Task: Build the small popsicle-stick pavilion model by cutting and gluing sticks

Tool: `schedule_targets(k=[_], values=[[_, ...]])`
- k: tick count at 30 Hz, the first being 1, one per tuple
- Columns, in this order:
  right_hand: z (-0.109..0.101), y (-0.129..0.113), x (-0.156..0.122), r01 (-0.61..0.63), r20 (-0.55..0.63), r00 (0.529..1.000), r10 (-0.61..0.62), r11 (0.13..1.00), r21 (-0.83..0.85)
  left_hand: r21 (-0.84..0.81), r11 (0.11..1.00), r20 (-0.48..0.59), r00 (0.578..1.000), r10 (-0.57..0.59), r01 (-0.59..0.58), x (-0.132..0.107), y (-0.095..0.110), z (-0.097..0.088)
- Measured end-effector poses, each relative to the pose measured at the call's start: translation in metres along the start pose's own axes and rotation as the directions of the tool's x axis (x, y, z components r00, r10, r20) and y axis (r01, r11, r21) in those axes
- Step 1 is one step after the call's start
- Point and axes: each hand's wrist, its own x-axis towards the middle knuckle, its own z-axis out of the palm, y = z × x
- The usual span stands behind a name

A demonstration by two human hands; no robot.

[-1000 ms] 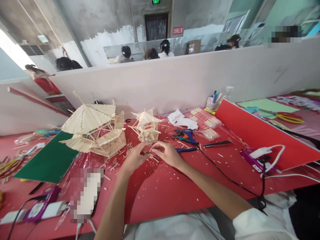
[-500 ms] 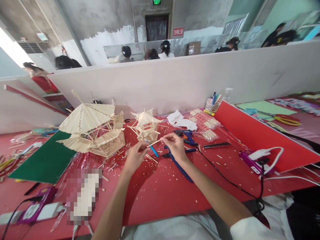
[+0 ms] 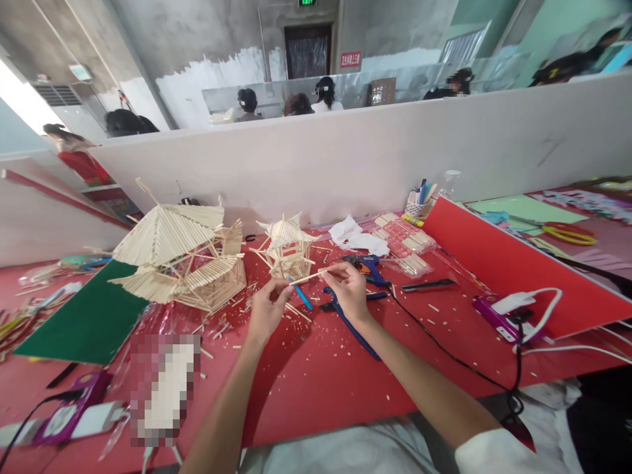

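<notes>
1. At far left on the red table [image 3: 306,388], a green sheet [image 3: 83,322] lies flat, and a large stick pavilion [image 3: 178,257] stands just beside its right edge
2. Near the middle, the left hand [image 3: 266,313] pinches the left end of a thin wooden stick [image 3: 309,278]; a short blue rod [image 3: 302,296] slants down from the same fingers
3. Just behind the stick stands a small stick pavilion [image 3: 287,247], with loose offcuts scattered around it
4. The right hand [image 3: 348,289] pinches the stick's right end, so it hangs nearly level above the table between both hands
5. Blue-handled pliers [image 3: 353,326] lie under the right wrist; a blue glue gun [image 3: 368,266] sits just beyond, and a black cable [image 3: 459,359] runs off to the right
6. At right, a red board [image 3: 518,270] slopes upward, with a purple power strip [image 3: 486,311] at its foot
</notes>
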Motion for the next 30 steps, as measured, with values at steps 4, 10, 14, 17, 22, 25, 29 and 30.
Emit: schedule_targets(k=[4, 10, 14, 17, 22, 25, 29, 30], values=[[0.001, 0.0, -0.002, 0.018, -0.005, 1.0, -0.018, 1.0, -0.014, 0.114, 0.993, -0.04, 0.998, 0.043, -0.039, -0.003, 0.001, 0.0], [0.005, 0.006, -0.005, -0.023, -0.042, 0.999, 0.025, 0.998, 0.064, 0.315, 0.938, -0.086, 0.981, 0.177, -0.142, -0.007, -0.001, 0.0], [0.007, 0.009, -0.005, -0.064, -0.057, 0.996, 0.069, 0.993, 0.098, 0.338, 0.921, -0.106, 0.964, 0.243, -0.195, -0.007, -0.003, 0.001], [0.009, 0.011, -0.005, -0.106, -0.076, 0.99, 0.117, 0.986, 0.13, 0.361, 0.909, -0.125, 0.955, 0.27, -0.209, -0.008, -0.002, 0.001], [0.009, 0.015, -0.006, -0.135, -0.105, 0.982, 0.154, 0.976, 0.171, 0.372, 0.902, -0.136, 0.948, 0.287, -0.22, -0.009, -0.001, 0.002], [0.009, 0.016, -0.007, -0.103, -0.116, 0.986, 0.123, 0.982, 0.16, 0.374, 0.894, -0.161, 0.932, 0.326, -0.248, -0.009, 0.001, 0.003], [0.007, 0.017, -0.008, -0.061, -0.112, 0.99, 0.082, 0.982, 0.181, 0.374, 0.876, -0.192, 0.899, 0.394, -0.305, -0.009, 0.001, 0.002], [0.007, 0.017, -0.008, -0.057, -0.106, 0.991, 0.078, 0.981, 0.184, 0.373, 0.878, -0.195, 0.9, 0.391, -0.301, -0.009, 0.0, 0.002]])
